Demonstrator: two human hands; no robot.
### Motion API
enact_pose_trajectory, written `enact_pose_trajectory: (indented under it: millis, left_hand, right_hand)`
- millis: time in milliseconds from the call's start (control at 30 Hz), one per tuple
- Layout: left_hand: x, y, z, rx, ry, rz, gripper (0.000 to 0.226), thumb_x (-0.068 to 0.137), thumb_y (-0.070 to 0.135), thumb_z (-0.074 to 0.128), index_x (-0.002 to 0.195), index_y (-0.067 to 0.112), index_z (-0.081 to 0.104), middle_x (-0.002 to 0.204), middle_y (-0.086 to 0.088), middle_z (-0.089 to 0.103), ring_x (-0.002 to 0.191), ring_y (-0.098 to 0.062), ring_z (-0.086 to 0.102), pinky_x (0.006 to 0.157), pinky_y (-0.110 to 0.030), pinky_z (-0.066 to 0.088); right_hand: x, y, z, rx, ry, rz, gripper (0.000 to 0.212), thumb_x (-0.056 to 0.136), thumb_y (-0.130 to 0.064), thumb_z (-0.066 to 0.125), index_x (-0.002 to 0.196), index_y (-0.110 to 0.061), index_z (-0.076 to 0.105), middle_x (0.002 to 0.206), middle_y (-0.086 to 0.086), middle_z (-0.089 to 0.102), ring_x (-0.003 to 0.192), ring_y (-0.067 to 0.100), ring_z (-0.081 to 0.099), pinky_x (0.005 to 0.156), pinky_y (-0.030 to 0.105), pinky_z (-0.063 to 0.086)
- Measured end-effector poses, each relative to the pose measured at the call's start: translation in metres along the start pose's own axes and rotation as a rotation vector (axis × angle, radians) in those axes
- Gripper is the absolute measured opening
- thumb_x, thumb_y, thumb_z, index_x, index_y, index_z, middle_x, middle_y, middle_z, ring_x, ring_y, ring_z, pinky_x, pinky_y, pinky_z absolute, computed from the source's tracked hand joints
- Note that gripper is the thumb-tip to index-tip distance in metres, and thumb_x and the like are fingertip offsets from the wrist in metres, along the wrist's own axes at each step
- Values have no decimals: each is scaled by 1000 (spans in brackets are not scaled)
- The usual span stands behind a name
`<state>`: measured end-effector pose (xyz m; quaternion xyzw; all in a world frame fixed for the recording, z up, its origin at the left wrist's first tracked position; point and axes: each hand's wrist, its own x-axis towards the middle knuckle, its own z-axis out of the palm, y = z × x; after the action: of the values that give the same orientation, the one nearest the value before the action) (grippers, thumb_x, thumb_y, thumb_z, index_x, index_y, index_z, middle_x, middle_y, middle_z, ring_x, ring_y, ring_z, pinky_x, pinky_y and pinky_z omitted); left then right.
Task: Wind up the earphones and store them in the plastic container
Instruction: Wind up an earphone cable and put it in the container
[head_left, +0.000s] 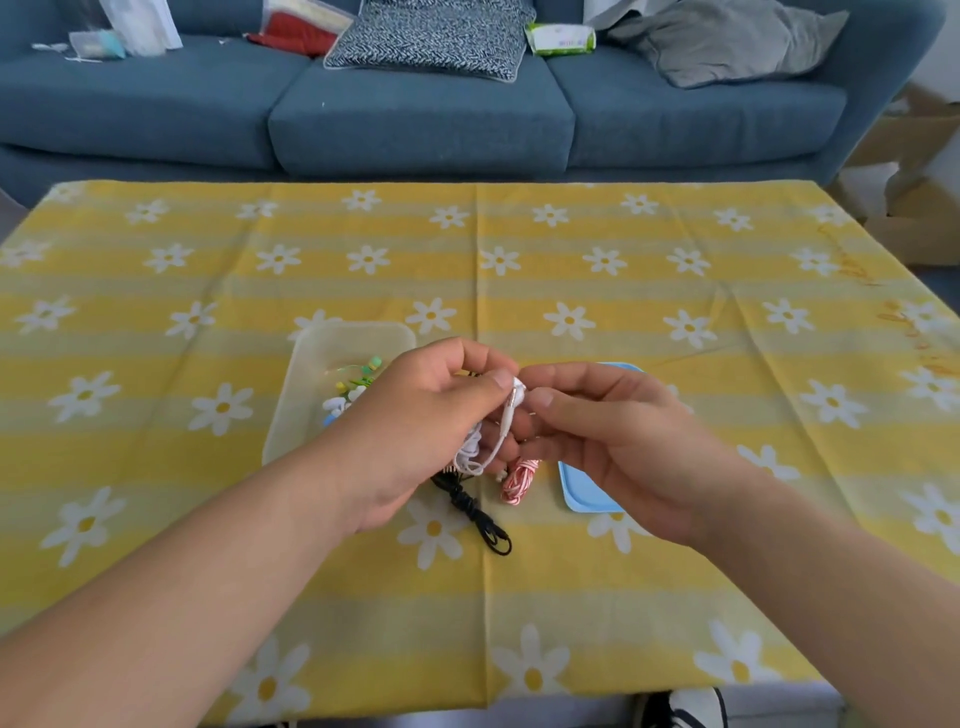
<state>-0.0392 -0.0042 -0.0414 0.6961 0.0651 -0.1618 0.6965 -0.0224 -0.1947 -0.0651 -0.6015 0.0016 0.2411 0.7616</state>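
My left hand (415, 436) grips a bundle of white earphones (475, 447) above the table, thumb on the earbud end. My right hand (618, 441) meets it from the right and pinches the white earbud tip (518, 387) between thumb and forefinger. A loop of white cable hangs below the fingers. The clear plastic container (311, 384) sits on the table just left of my left hand, with colourful wound earphones (358, 384) inside. Its light blue lid (584, 493) lies partly hidden under my right hand.
A wound black cable (475, 512) and a red-and-white wound cable (517, 480) lie on the yellow daisy tablecloth (519, 260) below my hands. A blue sofa (415, 114) with cushions stands behind the table. Cardboard boxes (919, 171) stand at the right.
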Motion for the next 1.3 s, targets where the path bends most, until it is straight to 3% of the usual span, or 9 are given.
enact_pose_trajectory:
  millis: [100,200,267,333,500,767,900,1133,1300]
  left_hand:
    - [2,-5,1,90,28,24,7,99,17,64,104,15,68,87,-13,78,71,-25,70,68,-36,59]
    - [1,-9,5,162,71,61,7,99,13,63,101,15,69,81,-9,78,66,-18,67,58,-22,55]
    - [1,-11,7,187,84,76,9,100,12,62,101,17,69,82,-8,78,64,-19,67,57,-23,55]
    - [2,-13,9,195,93,87,9,100,13,62,102,19,69,85,-9,79,65,-21,67,64,-29,57]
    - [3,-13,11,156,141,93,12,100,13,62,107,20,69,83,-4,80,72,-13,72,61,-13,53]
    - [3,-15,13,173,191,160,13,95,10,69,102,20,72,82,0,79,71,-17,74,67,-25,59]
    - [3,-17,15,222,201,233,20,95,11,69,108,26,70,91,6,80,83,-18,76,84,-37,62]
    - [3,-15,16,178,233,245,23,96,10,67,111,28,70,91,6,81,81,-21,78,88,-49,61]
    - [2,-16,17,162,229,242,21,96,13,68,109,30,71,93,8,81,88,-22,77,90,-47,61]
  right_hand:
    - [-2,0,1,-80,40,-32,21,88,-3,72,108,2,74,103,33,73,91,37,71,93,48,57]
    - [-4,1,1,-245,113,-86,16,86,-2,76,102,-3,77,94,18,79,86,31,76,85,39,62]
    - [-4,1,1,-286,145,-90,17,85,-3,79,101,-5,77,91,13,80,81,25,76,79,33,63]
    - [-4,0,2,-270,166,-67,19,84,-4,80,102,-5,76,91,14,80,78,21,75,74,30,62]
    - [-2,-2,0,-202,213,-30,14,92,-7,72,105,-7,76,98,20,77,86,24,74,74,31,59]
    - [-6,-1,6,-249,212,-15,29,82,-19,85,106,-7,74,99,15,78,82,28,77,76,33,63]
    - [-6,-1,6,-124,172,35,25,88,-6,77,112,-3,70,96,22,78,89,36,76,80,36,63]
    - [-6,-4,4,-72,128,57,30,85,-2,78,114,-1,71,102,20,78,90,28,75,80,35,59]
    - [-6,-4,5,-144,164,2,36,80,-6,83,114,-3,71,100,15,80,88,28,76,78,34,61]
